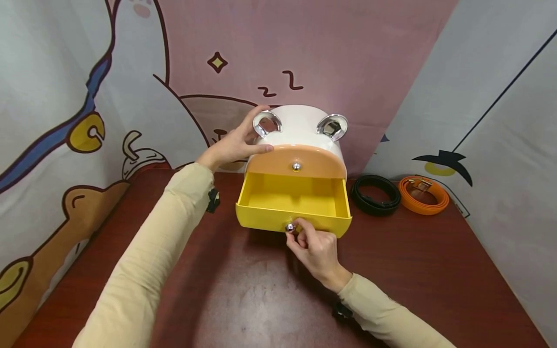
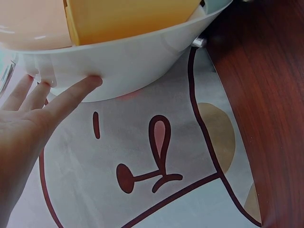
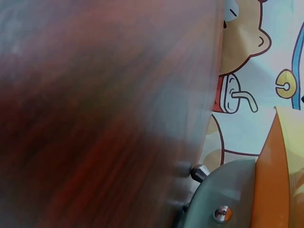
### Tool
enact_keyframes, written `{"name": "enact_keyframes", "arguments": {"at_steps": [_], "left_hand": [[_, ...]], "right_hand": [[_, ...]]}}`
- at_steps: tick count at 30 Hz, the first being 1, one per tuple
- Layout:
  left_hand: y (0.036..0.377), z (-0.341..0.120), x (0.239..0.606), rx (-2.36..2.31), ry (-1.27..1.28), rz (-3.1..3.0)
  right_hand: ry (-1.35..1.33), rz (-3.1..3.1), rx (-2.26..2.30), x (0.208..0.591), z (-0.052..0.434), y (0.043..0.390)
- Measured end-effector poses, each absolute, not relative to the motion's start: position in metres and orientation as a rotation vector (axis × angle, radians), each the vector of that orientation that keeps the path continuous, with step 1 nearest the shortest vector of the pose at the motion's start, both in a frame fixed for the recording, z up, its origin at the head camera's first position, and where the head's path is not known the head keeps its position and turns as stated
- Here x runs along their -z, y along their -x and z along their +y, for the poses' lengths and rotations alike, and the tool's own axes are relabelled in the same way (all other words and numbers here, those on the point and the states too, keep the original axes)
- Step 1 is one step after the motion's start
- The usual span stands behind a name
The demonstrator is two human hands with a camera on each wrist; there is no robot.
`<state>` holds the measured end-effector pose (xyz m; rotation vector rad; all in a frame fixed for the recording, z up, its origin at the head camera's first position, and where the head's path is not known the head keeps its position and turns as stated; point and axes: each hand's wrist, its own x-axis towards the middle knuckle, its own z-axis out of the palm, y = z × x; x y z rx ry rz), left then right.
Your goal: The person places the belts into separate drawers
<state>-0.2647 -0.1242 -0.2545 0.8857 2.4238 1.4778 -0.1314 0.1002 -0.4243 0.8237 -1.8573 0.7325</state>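
Note:
A white storage box [image 1: 300, 126] with silver ear-like rings stands at the back of the table. Its upper drawer [image 1: 271, 162], peach-coloured with a silver knob, is closed. Below it, the yellow drawer [image 1: 265, 217] is pulled well out, and its inside shows bare. My right hand [image 1: 319, 251] pinches the silver knob [image 1: 290, 227] of that yellow drawer between thumb and forefinger. With fingers spread, my left hand [image 1: 237, 140] rests against the box's left side, its thumb at the front edge. In the left wrist view, straight fingertips touch the white side wall [image 2: 128, 73].
To the right of the box lie a coiled black belt [image 1: 376, 205] and a coiled orange belt [image 1: 424, 205] with a buckle. A cartoon-printed cloth [image 1: 348, 58] hangs close behind the dark red wooden table [image 1: 243, 295].

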Motion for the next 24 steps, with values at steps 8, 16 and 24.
{"name": "enact_keyframes", "arguments": {"at_steps": [8,16,24], "left_hand": [[0.2653,-0.1234,0.2548,-1.495,-0.894,2.412],[0.2644,-0.1236,0.2525,-1.491,-0.889,2.419],[0.2633,-0.1232,0.2533,-1.494,-0.877,2.416]], "right_hand": [[-0.816,-1.821,-0.654,0.4242,0.1001,0.1311],[-0.812,-1.84,-0.617,0.4263,0.101,0.1321],[-0.806,-1.79,-0.553,0.4246,0.1006,0.1333]]}}
